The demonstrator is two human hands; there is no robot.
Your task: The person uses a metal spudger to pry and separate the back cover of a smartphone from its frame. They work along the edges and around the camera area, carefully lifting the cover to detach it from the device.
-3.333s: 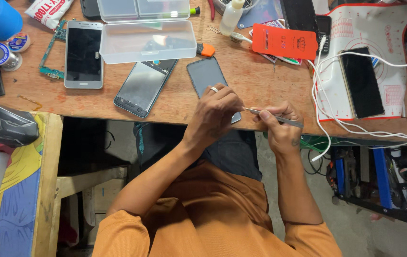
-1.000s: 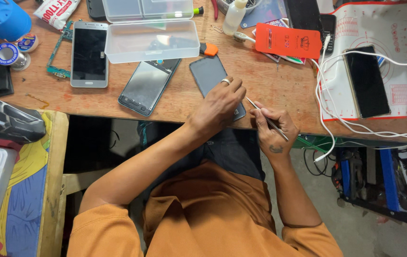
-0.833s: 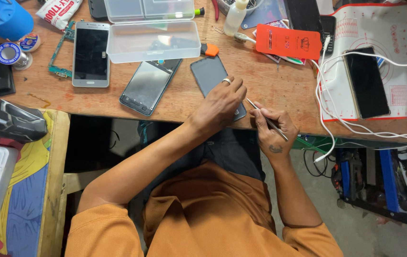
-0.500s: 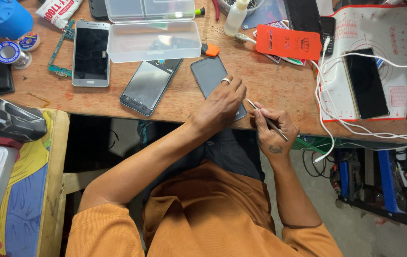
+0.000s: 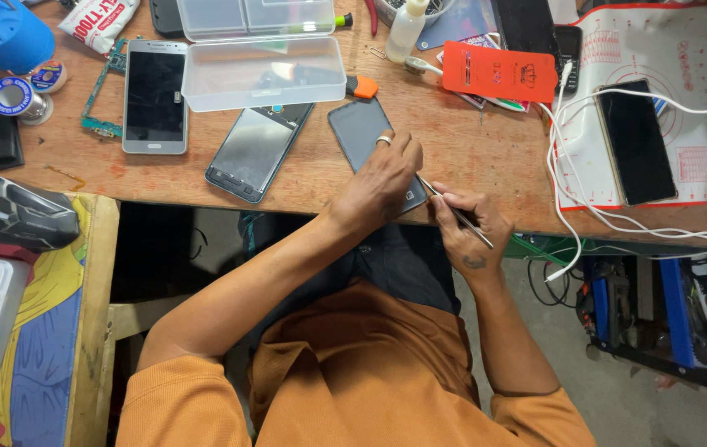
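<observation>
Dark phone (image 5: 361, 136) lies face-down or screen-dark, can't tell which, near the front edge of the wooden table (image 5: 469, 157), angled a bit, its lower end hidden under the left hand (image 5: 380, 186). Left hand rests flat-ish on the phone's lower part, fingers curled over it, a ring on one finger, pressing the phone to the table. Right hand (image 5: 469, 228) sits just beside it at the table edge, pinched closed around thin metal tweezers (image 5: 455, 213); the tweezers tip points at the phone's lower right corner, contact not clear at this size. Just left of the phone, a second phone with a grey glossy screen (image 5: 256, 151) lies tilted, its top tucked under a clear plastic box (image 5: 262, 70). Small orange pick (image 5: 362, 86) sits between box and dark phone, touching the box corner. Further left, a silver phone (image 5: 155, 95) lies upright, a green circuit board (image 5: 103, 126) peeking out beside it. Behind the dark phone, an orange-red card (image 5: 498, 72) and a small white bottle (image 5: 407, 27). To the right, a white work mat (image 5: 692, 124) holds a black phone (image 5: 636, 141) with white cables (image 5: 585, 207) looping over it and off the table edge. Far left: blue cap-like thing (image 5: 2, 33), solder spool (image 5: 14, 95). Person wears an orange shirt (image 5: 353, 389).
</observation>
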